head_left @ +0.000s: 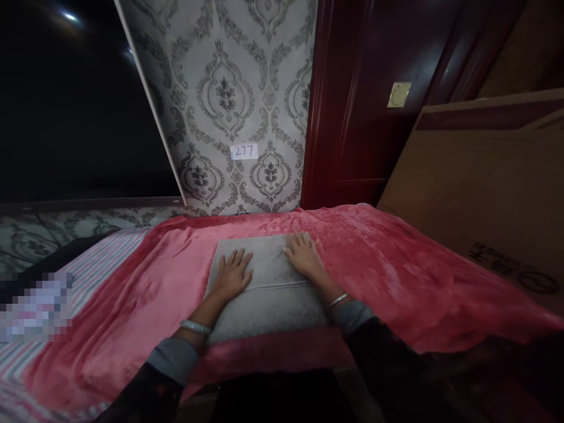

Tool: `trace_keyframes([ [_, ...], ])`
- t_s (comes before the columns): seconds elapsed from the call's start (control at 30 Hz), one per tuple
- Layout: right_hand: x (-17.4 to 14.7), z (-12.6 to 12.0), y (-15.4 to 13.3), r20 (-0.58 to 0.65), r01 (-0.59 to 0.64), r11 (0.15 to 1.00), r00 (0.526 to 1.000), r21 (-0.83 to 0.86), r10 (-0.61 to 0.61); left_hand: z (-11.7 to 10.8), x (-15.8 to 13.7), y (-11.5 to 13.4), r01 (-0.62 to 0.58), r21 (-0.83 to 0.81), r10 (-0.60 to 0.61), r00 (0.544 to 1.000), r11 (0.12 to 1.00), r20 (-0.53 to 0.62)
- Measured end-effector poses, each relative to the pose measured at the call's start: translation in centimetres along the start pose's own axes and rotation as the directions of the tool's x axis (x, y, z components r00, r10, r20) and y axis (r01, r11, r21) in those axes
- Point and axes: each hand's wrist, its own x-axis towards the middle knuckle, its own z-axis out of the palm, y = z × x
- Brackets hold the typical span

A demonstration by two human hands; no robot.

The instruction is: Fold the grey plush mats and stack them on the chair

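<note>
A flat grey rectangular piece (268, 308), fabric-like in look, lies on the pink-red plush blanket (370, 264). A straight seam or fold line crosses its middle from side to side. My left hand (231, 275) rests palm down on its left part, fingers spread. On its far right part lies my right hand (305, 257), also palm down, fingers stretched out and a little blurred. Neither hand grips anything. Whether the grey piece is one panel or something folded flat I cannot tell.
A striped cloth (106, 249) shows under the blanket at left. Behind are a dark screen (79, 111) and a patterned wall with a "277" label (244, 151). A dark red door (352, 106) and a large cardboard box (480, 182) stand at right.
</note>
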Motion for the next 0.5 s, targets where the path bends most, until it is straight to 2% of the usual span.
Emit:
trace_keyframes([
  [0.1, 0.4, 1.4, 1.2, 0.045, -0.016, 1.0, 0.999, -0.018, 0.017, -0.1, -0.2, -0.2, -0.004, 0.004, 0.004, 0.999, 1.0, 0.039],
  [0.27, 0.2, 2.7, 2.2, 0.009, -0.017, 1.0, 1.0, -0.014, 0.018, -1.2, 1.6, -1.4, -0.058, -0.028, 0.062, 0.988, 0.998, 0.139],
  [0.33, 0.2, 2.8, 2.1, 0.0, -0.014, 1.0, 1.0, -0.011, 0.014, -1.4, 3.1, -2.0, -0.003, -0.038, 0.008, 0.992, 0.999, 0.129],
  [0.4, 0.3, 2.8, 2.0, -0.004, -0.008, 1.0, 1.0, -0.005, 0.008, -1.1, 4.4, -2.3, 0.098, -0.023, -0.095, 0.99, 0.995, 0.104],
  [0.5, 0.3, 2.8, 2.0, 0.004, -0.017, 1.0, 1.0, -0.007, 0.017, -0.1, 5.1, -2.6, 0.194, 0.016, -0.194, 0.98, 0.981, 0.035],
])
